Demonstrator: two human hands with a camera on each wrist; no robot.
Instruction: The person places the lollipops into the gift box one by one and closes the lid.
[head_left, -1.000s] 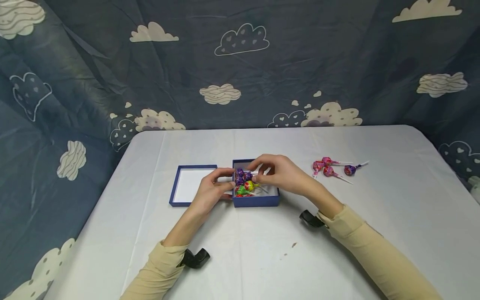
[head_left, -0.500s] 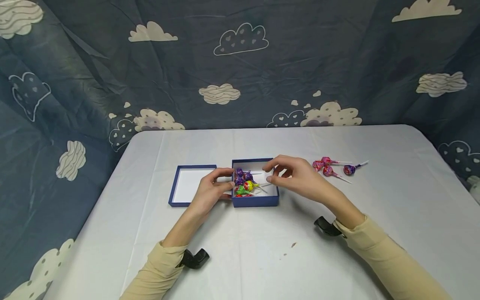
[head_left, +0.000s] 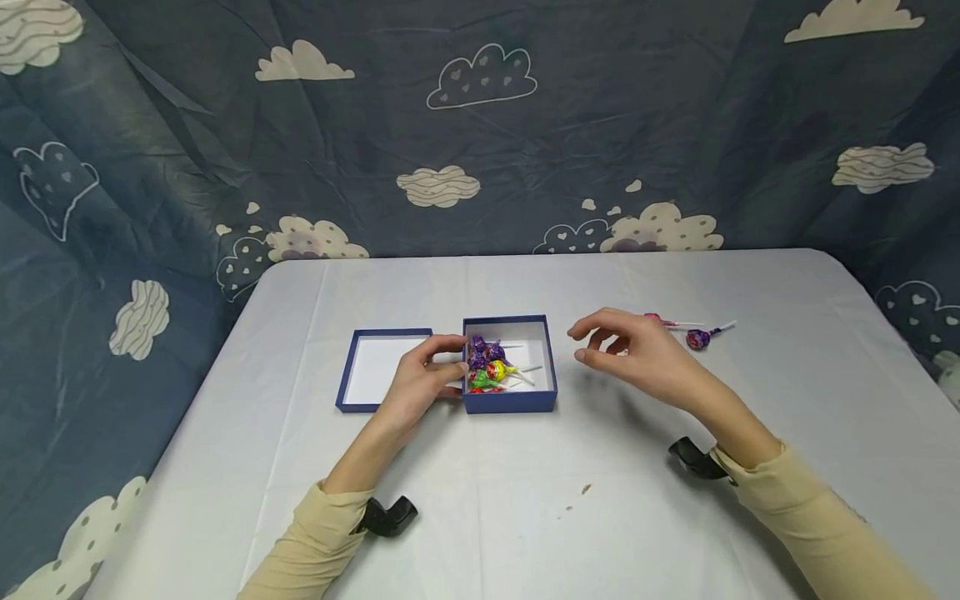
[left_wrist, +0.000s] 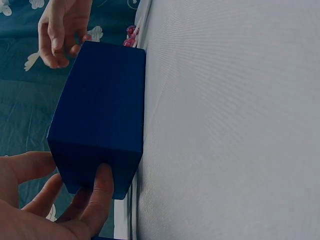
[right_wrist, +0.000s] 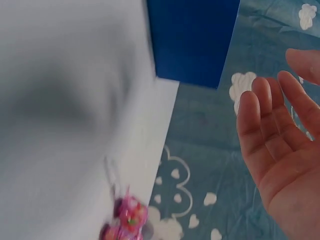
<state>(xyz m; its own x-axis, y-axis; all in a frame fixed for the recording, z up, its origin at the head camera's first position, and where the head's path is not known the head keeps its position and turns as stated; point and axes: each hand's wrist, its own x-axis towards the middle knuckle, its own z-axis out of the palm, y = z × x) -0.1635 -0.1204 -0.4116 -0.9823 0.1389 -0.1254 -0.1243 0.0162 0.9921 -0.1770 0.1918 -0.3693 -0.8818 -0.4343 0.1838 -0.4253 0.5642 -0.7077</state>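
A blue box (head_left: 510,402) with a white inside stands uncovered on the table. Several wrapped lollipops (head_left: 487,367), purple, yellow, green and red, lie along its left inner side, white sticks pointing right. My left hand (head_left: 422,379) holds the box by its left wall; in the left wrist view a fingertip presses the outer face. My right hand (head_left: 637,354) hovers right of the box, fingers loosely bent, holding nothing. Beyond it lie a purple lollipop (head_left: 698,338) and a pink one (head_left: 654,317); the right wrist view shows pink wrappers (right_wrist: 129,215), blurred.
The box's lid (head_left: 367,375), blue-rimmed with a white inside, lies left of the box, partly behind my left hand. A white cloth covers the table (head_left: 480,500). Dark fabric with clouds (head_left: 480,142) hangs behind the table.
My right hand has moved out of the box to the right and now partly hides the lollipops on the table. My left hand has stayed at the box.
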